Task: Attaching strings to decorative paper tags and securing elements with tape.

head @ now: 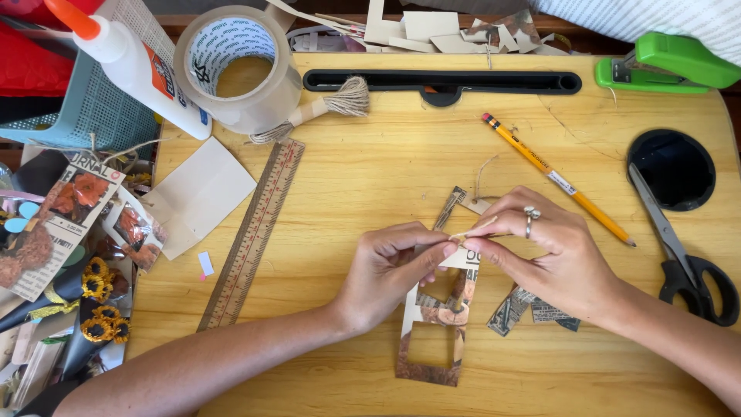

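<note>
Both hands meeting over the middle of the wooden tabletop [370,177]. Left hand [386,274] pinching the top edge of a cardboard frame [432,324] with cut-out windows and printed-paper covering, fingers [436,251] closed on it, apparently to steady it flat against the wood. Right hand [552,259], ringed, with fingers closed on a thin piece of twine [472,226] right at the frame's top, seemingly so the strand can be worked against the card there; a loose end curling up behind. Frame lying lengthwise toward the body, between the wrists.

Just right of the frame, small printed paper scraps [532,310], partly under the right wrist. Further right, scissors [683,259] across a round black recess, and a yellow pencil [556,177] angled just beyond the right knuckles. To the left, a ruler [253,232], well apart. At the far edge, tape roll [235,66], glue bottle [135,66], twine bundle [340,100], green stapler [668,66]. Nothing crowding the hands but the scraps and pencil.
</note>
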